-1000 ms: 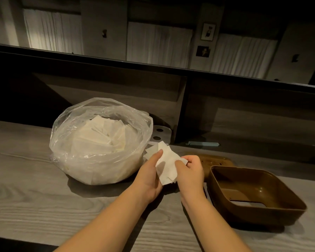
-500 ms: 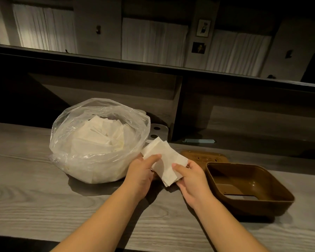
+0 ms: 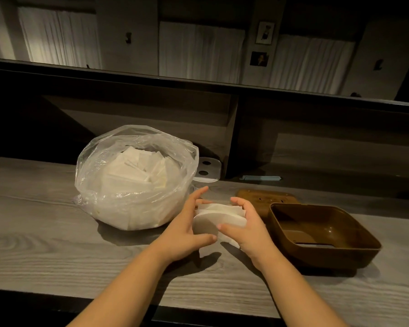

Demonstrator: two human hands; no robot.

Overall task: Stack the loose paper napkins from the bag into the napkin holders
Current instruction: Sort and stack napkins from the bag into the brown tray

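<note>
Gripping a small stack of white paper napkins [image 3: 218, 220] between left hand [image 3: 187, 228] and right hand [image 3: 247, 228], beside the clear plastic bag [image 3: 137, 178] and brown napkin holder [image 3: 321, 234].

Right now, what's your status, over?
Both hands, left and right, gripping napkins. Holder open, right of them. Nothing in the way.

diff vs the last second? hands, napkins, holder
Both hands still hold the napkin stack. They have turned it from a loose fan held up by its edges into a squared bundle, pressed between left hand and right hand, lower over the counter. Bag and brown holder stayed put.
</note>
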